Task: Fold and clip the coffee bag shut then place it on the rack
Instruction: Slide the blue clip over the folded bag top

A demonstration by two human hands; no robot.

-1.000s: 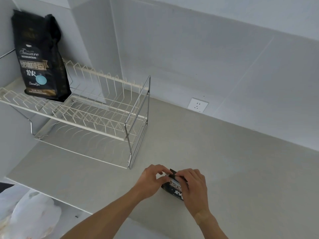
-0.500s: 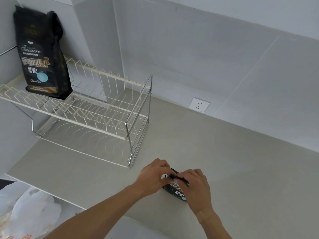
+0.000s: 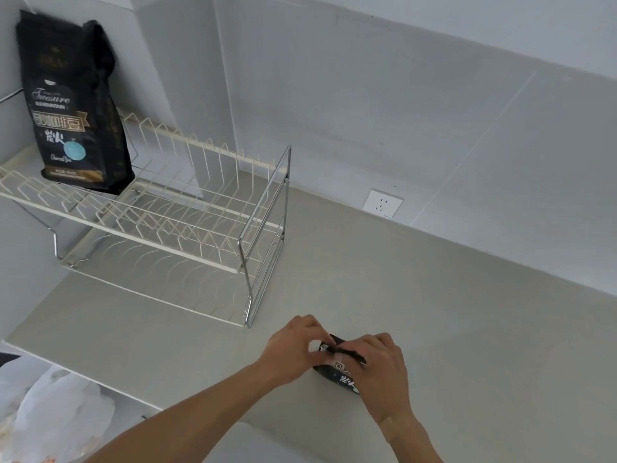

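A tall black coffee bag stands upright on the top tier of the wire dish rack at far left. On the grey countertop, the left hand pinches the folded top of a small black coffee bag; the right hand closes over it, fingers pressing the fold.

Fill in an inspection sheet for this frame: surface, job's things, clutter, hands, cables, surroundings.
Surface: grey counter, mostly bare.
Job's things: small coffee bag on the counter, its top pinched between both hands; no clip made out. Wire rack at back left, with a tall coffee bag upright on its upper tier.
Clutter: white plastic bag below the counter edge.
Hands: left hand and right hand both grip the small bag's top.
Cables: nothing seen.
Surroundings: plain wall with socket.
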